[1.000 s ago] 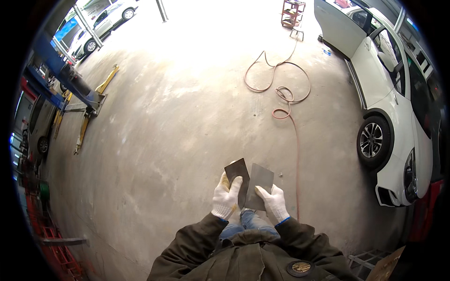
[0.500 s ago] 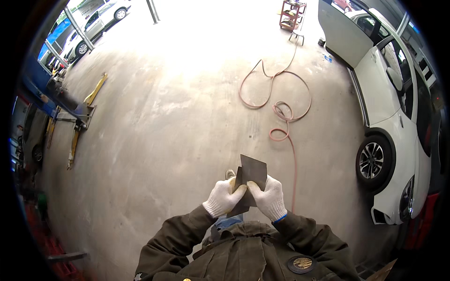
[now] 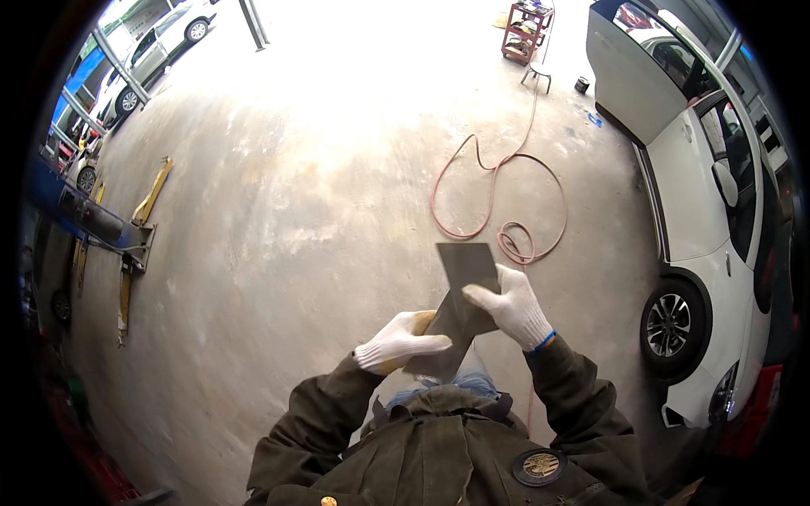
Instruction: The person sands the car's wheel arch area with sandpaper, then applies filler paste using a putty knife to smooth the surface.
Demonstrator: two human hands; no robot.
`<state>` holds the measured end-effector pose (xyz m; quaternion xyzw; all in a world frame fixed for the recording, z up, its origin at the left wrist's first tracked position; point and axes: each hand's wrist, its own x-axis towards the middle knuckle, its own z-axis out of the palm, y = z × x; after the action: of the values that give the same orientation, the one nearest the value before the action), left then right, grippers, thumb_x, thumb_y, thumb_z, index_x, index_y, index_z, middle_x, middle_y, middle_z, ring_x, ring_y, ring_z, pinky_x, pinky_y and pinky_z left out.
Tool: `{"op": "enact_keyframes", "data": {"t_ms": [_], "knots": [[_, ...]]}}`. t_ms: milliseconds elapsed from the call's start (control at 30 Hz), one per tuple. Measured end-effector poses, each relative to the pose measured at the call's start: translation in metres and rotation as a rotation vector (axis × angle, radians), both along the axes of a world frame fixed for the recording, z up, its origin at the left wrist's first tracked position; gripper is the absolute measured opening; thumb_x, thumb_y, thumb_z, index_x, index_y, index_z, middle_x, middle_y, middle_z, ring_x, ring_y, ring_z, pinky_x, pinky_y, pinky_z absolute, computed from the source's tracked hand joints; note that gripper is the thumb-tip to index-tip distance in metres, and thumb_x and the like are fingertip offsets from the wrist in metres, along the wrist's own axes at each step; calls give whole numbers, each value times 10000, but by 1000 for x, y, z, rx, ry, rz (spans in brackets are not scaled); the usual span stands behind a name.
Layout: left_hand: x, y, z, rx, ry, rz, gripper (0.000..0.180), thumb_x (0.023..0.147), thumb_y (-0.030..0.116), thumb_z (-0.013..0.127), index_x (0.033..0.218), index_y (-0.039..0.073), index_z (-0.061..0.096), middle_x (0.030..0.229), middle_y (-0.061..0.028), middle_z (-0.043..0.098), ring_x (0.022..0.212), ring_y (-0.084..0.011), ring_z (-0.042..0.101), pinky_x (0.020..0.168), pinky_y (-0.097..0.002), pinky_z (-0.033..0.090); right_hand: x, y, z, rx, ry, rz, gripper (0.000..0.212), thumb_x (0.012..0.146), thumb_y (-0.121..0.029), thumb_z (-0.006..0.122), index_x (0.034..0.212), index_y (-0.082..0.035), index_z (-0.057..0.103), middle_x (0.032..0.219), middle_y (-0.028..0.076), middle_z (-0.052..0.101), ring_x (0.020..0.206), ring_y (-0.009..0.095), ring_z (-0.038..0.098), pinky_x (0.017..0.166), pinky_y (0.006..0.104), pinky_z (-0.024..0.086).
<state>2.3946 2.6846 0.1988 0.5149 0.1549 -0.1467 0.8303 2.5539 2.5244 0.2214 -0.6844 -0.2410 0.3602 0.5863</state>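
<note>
Apparently midway through handling, pinching the lower grey plate (image 3: 436, 366) in the left hand (image 3: 403, 343), at seven o'clock from the upper grey plate (image 3: 468, 264), pinched overlapping it in the right hand (image 3: 511, 309), with laying down either not yet done.

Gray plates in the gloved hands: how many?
2: the lower plate in the left hand, the upper plate in the right hand. They overlap; more could hide behind.
</note>
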Motion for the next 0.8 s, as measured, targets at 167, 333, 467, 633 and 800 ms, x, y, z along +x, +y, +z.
{"op": "enact_keyframes", "data": {"t_ms": [167,333,467,633,800], "knots": [[45,64,-25,-109,-162,251,626,870,55,668,1430,-60,413,1204,-91,608,1024,-142,583,874,-294,483,77,87,-38,93,60,-173,265,888,-92,666,1107,54,628,971,83,705,875,127,644,777,281,518],[123,141,-37,88,-1,335,630,893,26,649,1474,24,404,1153,-39,607,924,-82,557,806,-242,485,162,194,-55,77,-66,-89,302,883,-142,669,1121,40,629,968,114,714,897,153,656,803,306,518],[185,204,-18,31,52,422,751,862,-40,652,1527,69,322,1151,-27,585,919,-82,541,798,-243,479,204,273,-41,123,18,22,276,867,-164,659,1046,47,653,919,137,721,862,184,676,790,331,524],[242,278,-30,295,16,338,806,839,-79,652,1539,86,289,1191,-54,588,956,-108,559,813,-261,491,296,352,-9,-81,-67,197,198,871,-119,639,948,62,656,800,89,701,743,119,644,648,298,525],[331,339,-17,14,95,388,771,830,-75,670,1510,78,343,1143,-69,618,950,-130,608,817,-273,511,350,403,-21,-16,-159,229,253,845,-157,661,952,73,665,836,144,721,755,147,677,652,303,536]]}}
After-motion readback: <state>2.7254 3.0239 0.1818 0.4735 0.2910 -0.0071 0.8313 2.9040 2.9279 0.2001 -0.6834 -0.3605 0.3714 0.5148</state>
